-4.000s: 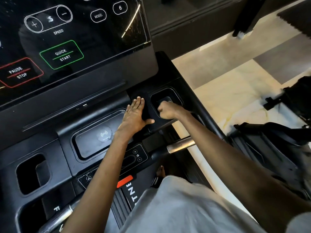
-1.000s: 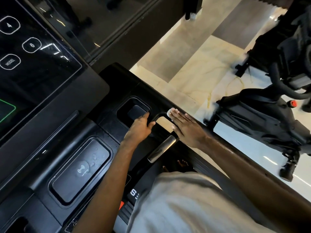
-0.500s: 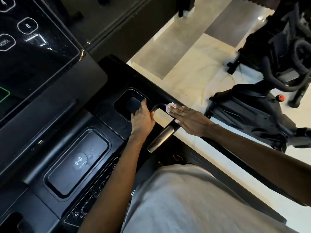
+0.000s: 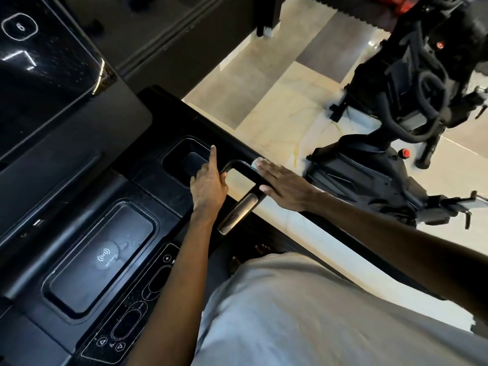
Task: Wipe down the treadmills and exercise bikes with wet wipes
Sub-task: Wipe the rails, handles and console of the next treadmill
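1. The fingers [image 4: 266, 171] of the right hand [image 4: 286, 188] lie flat and close together on the black side rail [image 4: 237, 143] of the treadmill [image 4: 163, 196], pressing a white wet wipe [image 4: 257, 162] against it; only a small bunched corner of the wipe shows past the fingertips.
2. The thumb of that hand reaches down toward the top of the silver grip bar [image 4: 239, 213].
3. The left hand [image 4: 208, 187] rests on the console beside the looped black handle [image 4: 243, 171], its index finger [image 4: 213, 158] stretched straight out along the rim of the cup holder [image 4: 184, 159] and the other fingers curled under; it holds nothing that can be seen.
4. The two hands sit near each other, either side of the loop, not touching.
5. Below the left forearm lies a recessed tray [image 4: 103, 260] with a round wireless-charging symbol; the small lettering under it is too fine to read.
6. Beside it a control strip [image 4: 137, 305] shows a "+" sign, oval outlines and triangle arrows.
7. The dark glossy screen [image 4: 45, 56] at upper left carries a rounded button marked "6".
8. On the pale marble floor [image 4: 264, 101] to the right stands a black exercise bike [image 4: 390, 133] with red knobs.
9. A grey shirt [image 4: 303, 313] fills the lower frame.
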